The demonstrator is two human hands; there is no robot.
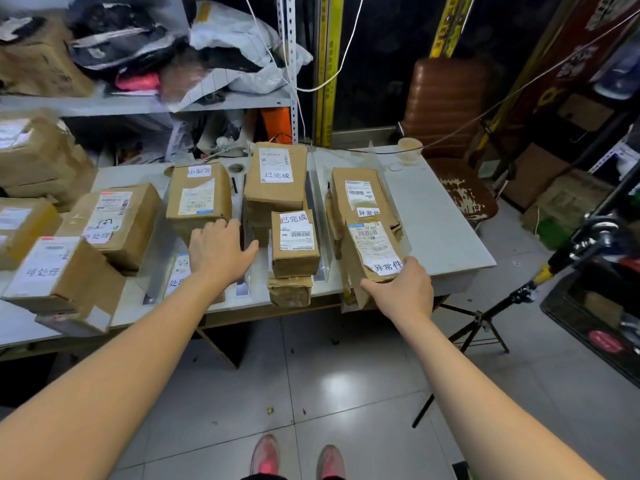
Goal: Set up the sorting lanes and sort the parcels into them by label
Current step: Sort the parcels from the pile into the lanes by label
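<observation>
The right hand [398,289] grips a worn brown cardboard parcel [375,251], apparently aligning it behind its same-labelled brown box [360,195], while the left hand [221,252] lies spread open.

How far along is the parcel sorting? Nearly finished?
Looks nearly done: clear dividers stand on the table, labelled boxes lined up between them. The right hand grips the near box in the right lane; the left hand is spread open over another. Possibly left: two boxes at the table's left end.

Brown cardboard parcels [275,181] with white labels, three rows on table [443,216], clear dividers [320,258] between
</observation>
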